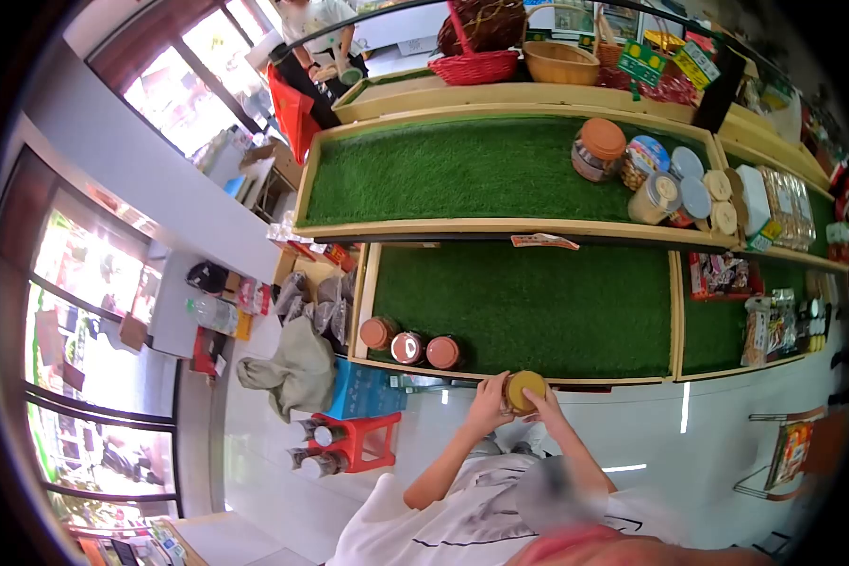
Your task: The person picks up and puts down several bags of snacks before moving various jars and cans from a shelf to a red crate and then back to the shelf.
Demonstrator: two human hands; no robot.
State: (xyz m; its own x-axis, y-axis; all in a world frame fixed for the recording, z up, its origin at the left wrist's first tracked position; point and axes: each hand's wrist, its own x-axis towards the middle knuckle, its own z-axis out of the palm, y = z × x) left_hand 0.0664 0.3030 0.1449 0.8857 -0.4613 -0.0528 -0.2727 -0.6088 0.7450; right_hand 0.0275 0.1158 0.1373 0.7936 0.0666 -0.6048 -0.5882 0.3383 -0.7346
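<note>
A jar with a yellow lid (pixel 526 392) is held between both hands, just in front of the lower shelf's front edge. My left hand (pixel 488 406) is closed around the jar's left side. On its right side, the fingers of my right hand (pixel 543 406) press against the lid's edge. What the jar contains is hidden. To the left, three jars with orange-pink lids (pixel 407 348) stand in a row along the front of the lower green shelf (pixel 528 302).
Above is another turf-lined shelf (pixel 443 174), with an orange-lidded jar (pixel 599 149) and several other containers at its right. Baskets (pixel 561 62) sit higher up. A red stool (pixel 375 443) holding jars stands at lower left, by a blue box (pixel 363 389). Another person (pixel 321 24) stands beyond.
</note>
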